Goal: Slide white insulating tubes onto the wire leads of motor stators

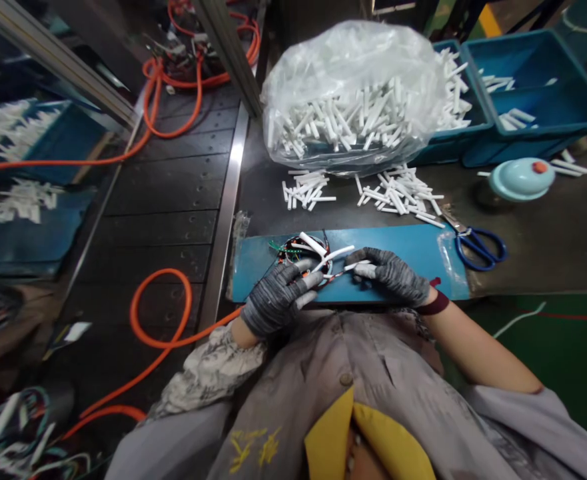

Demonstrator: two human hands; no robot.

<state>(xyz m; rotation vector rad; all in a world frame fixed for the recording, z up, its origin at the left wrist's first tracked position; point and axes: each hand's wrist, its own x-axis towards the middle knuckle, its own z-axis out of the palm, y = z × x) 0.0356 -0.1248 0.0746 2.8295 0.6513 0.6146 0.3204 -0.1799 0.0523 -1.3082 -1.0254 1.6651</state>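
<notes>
A coiled wire bundle (288,252) with white sleeves on some ends lies on the blue mat (398,241). My left hand (280,293), in a grey glove with pale fingertips, closes on the bundle at its lower left side. White tubes stick up above those fingers. My right hand (390,275), gloved the same way, pinches a short white tube (357,265) at the bundle's right side, where a thin wire meets the tube. Two piles of loose white tubes, a left one (307,189) and a right one (398,192), lie beyond the mat.
A clear plastic bag (353,60) of tubes stands at the back beside blue bins (548,127). Blue-handled scissors (478,248) and a pale blue rounded object (520,179) are at the right. An orange hose (160,343) loops over the dark slatted surface on the left.
</notes>
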